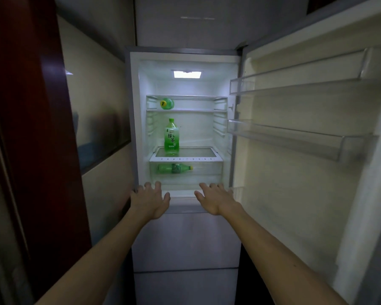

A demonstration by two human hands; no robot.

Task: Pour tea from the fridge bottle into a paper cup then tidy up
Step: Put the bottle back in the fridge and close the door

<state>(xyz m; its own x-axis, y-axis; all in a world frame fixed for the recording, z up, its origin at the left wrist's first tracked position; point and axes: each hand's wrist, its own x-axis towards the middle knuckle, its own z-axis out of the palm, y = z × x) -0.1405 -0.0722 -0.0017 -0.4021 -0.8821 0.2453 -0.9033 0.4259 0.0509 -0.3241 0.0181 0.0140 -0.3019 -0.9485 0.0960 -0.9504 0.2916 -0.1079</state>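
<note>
- Three to tag in the lit fridge [185, 57], all green. Which for the tea?
- Going with the upright tea bottle [171, 137]: standing on the glass shelf [198, 151], left of centre. Green cap, green label with two big characters, pale green liquid up near the neck.
- And the other two?
- Tagging second bottle [167, 103] as lying on the top shelf [196, 110], cap end facing out. Tagging third bottle [174, 168] as lying on its side in the clear drawer [209, 171], cap pointing right.
- Hands?
- Marking left hand [150, 200] as spread wide, back up, gripping nothing, fingertips up at the fridge's bottom sill. Same for right hand [216, 199]: fingers splayed, nothing held, just below the drawer. Contact with the sill: cannot tell.
- Gap to the tea bottle?
- Well apart. Both lower down, one either side of it.
- Door?
- Logging fridge door [273, 194] as swung wide to the right, with upper rack [295, 83] and lower rack [284, 134], both clear plastic.
</note>
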